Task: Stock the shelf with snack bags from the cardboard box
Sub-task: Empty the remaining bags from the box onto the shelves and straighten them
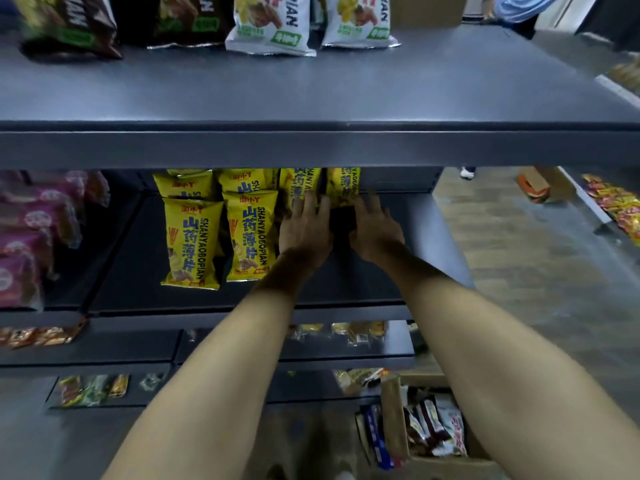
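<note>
While both arms reach deep under the upper shelf (311,147), a person's left hand (304,230) rests against a yellow snack bag (298,188) standing toward the back of the middle shelf (138,265), fingers spread and lying over the bag's lower part; whether they actually grip it cannot be told through the blur. Just beside it, the right hand (375,230) has its fingers extended toward a second yellow bag (344,187), touching or nearly touching its bottom edge, with nothing visibly clasped. To the left on the same shelf, two rows of matching yellow bags stand upright, the front pair (218,240) well forward of the bags at the hands. Pink bags (31,230) crowd the shelf's left end. Up on the upper shelf, dark brown bags (69,26) sit at the back left corner and white bags (272,26) beside them toward the middle. Below, near the lower shelves' right end, the cardboard box (398,420) sits open on the floor, packed with assorted snack bags (436,424). Smaller packets (93,389) lie on the lower shelves. At the far right, another shelf (609,216) carries red and yellow packets.
</note>
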Action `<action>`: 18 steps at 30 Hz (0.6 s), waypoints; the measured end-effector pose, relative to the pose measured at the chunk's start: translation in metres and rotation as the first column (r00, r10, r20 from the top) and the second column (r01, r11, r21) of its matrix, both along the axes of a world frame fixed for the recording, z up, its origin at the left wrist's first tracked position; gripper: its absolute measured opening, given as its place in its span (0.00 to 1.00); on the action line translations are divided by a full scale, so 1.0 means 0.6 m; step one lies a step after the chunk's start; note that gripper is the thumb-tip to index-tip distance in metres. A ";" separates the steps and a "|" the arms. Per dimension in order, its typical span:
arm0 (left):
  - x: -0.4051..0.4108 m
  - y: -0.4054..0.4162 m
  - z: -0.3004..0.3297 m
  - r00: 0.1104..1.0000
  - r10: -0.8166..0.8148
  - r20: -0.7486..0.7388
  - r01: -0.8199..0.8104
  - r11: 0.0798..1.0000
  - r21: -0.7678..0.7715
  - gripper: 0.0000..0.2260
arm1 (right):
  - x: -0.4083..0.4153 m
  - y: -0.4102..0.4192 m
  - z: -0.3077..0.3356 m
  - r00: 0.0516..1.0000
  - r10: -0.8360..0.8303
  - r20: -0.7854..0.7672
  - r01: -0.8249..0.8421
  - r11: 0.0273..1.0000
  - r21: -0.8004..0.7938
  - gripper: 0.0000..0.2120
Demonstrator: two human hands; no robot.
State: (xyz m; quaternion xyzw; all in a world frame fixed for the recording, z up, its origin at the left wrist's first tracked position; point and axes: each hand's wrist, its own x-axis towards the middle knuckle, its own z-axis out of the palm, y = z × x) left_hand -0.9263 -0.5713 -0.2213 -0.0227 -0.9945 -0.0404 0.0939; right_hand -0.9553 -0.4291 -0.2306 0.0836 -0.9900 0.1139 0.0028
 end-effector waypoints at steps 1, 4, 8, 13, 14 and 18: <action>0.011 0.004 0.006 0.999 -0.024 0.022 0.025 1.000 -0.018 0.28 | 0.017 0.012 0.003 1.000 -0.004 0.018 0.004 1.000 0.003 0.34; 0.052 0.015 0.022 0.994 -0.073 0.081 0.080 0.993 -0.087 0.29 | 0.074 0.051 0.010 0.999 0.006 0.050 -0.006 1.000 -0.006 0.32; 0.109 0.007 0.054 0.981 -0.157 0.111 0.173 0.973 -0.152 0.28 | 0.129 0.091 0.054 0.997 0.036 0.072 -0.027 0.992 -0.122 0.27; 0.174 -0.050 0.090 0.971 -0.155 0.182 0.192 0.959 -0.209 0.25 | 0.210 0.101 0.121 0.996 -0.035 0.076 0.038 0.999 -0.037 0.33; 0.188 -0.060 0.094 0.970 -0.164 0.178 0.202 0.954 -0.221 0.25 | 0.230 0.100 0.126 0.996 -0.057 0.070 0.058 0.998 -0.014 0.33; 0.235 -0.070 0.114 0.968 -0.208 0.143 0.239 0.937 -0.256 0.24 | 0.302 0.101 0.127 0.993 -0.103 0.056 0.105 0.994 -0.025 0.33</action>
